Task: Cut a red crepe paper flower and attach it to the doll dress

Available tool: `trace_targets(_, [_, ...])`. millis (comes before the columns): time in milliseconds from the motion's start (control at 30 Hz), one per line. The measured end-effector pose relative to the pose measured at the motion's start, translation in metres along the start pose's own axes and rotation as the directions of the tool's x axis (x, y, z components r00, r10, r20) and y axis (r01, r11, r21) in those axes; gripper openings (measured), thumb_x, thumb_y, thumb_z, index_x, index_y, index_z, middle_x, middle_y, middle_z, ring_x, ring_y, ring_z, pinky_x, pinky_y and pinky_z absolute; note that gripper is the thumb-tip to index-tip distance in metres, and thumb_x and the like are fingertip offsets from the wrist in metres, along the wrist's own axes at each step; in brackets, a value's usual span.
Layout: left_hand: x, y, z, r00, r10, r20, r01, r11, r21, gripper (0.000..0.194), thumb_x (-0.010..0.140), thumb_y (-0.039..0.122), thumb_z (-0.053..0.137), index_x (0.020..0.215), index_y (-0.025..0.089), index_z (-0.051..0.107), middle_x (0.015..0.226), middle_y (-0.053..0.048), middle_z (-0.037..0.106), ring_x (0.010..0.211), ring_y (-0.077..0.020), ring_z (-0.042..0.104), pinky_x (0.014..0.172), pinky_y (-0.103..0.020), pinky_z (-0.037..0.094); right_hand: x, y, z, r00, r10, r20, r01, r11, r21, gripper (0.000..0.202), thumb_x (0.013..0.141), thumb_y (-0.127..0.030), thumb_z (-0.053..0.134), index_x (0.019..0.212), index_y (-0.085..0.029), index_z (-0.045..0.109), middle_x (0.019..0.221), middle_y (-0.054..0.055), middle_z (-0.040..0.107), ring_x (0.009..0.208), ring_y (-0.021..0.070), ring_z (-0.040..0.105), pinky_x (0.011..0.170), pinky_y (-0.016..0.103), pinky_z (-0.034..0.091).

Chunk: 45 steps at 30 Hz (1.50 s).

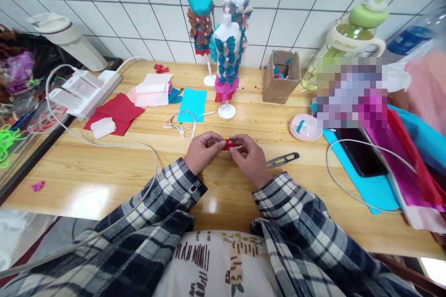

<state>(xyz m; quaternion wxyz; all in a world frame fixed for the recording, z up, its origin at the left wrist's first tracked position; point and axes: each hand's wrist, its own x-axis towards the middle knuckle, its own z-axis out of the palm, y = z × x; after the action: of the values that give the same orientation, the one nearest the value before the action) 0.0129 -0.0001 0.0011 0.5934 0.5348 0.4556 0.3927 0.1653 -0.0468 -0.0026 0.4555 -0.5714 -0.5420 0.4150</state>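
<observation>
Over the middle of the wooden table, a small crumpled piece of red crepe paper (228, 144) is pinched between my two hands. My left hand (204, 152) grips its left side with thumb and fingertips. On the opposite side, my right hand (251, 160) has its thumb and fingers closed on the same piece. The fingers cover much of it, so its exact shape is hidden. Black thread snips (284, 159) lie just right of my right hand. Beyond my left hand are a coil of thin wire (184, 121) and a blue paper square (192, 102).
Miniature dress forms (227, 46) with paper bows stand near the tiled wall. A small cardboard box (281, 76) and a pink bowl (306, 128) are to the right. Red sheets (120, 113), a power strip (87, 93) and a phone (362, 153) lie farther out. White cables cross both sides.
</observation>
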Motion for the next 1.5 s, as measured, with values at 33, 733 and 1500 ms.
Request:
trace_targets(33, [0.000, 0.000, 0.000, 1.000, 0.003, 0.000, -0.003, 1.000, 0.006, 0.026, 0.065, 0.036, 0.076, 0.074, 0.015, 0.063, 0.069, -0.002, 0.068, 0.064, -0.0143, 0.063, 0.064, -0.027, 0.050, -0.001, -0.002, 0.000, 1.000, -0.016, -0.004, 0.016, 1.000, -0.023, 0.021, 0.080, -0.031, 0.057, 0.098, -0.020, 0.059, 0.090, 0.004, 0.068, 0.068, 0.0139, 0.064, 0.058, 0.024, 0.051])
trace_targets(733, [-0.003, 0.005, -0.010, 0.783, 0.519, 0.344, -0.596, 0.465, 0.654, 0.038, 0.076, 0.028, 0.065, 0.113, 0.021, 0.061, 0.124, -0.011, 0.058, 0.118, -0.0259, 0.050, 0.101, -0.044, 0.039, 0.001, 0.002, -0.012, 0.978, -0.187, 0.091, 0.207, 0.918, -0.339, 0.017, 0.083, -0.020, 0.057, 0.093, -0.025, 0.070, 0.090, -0.001, 0.074, 0.078, 0.0161, 0.067, 0.072, 0.030, 0.051])
trace_targets(1500, [0.000, 0.005, -0.015, 0.809, 0.426, 0.404, -0.546, 0.295, 0.784, 0.014, 0.081, 0.033, 0.058, 0.081, 0.023, 0.069, 0.094, -0.002, 0.070, 0.099, -0.0214, 0.058, 0.101, -0.049, 0.026, 0.000, -0.004, -0.019, 0.798, -0.526, 0.293, 0.576, 0.524, -0.627, 0.030, 0.089, -0.021, 0.051, 0.115, -0.017, 0.065, 0.116, 0.003, 0.068, 0.102, 0.0214, 0.056, 0.095, 0.035, 0.046])
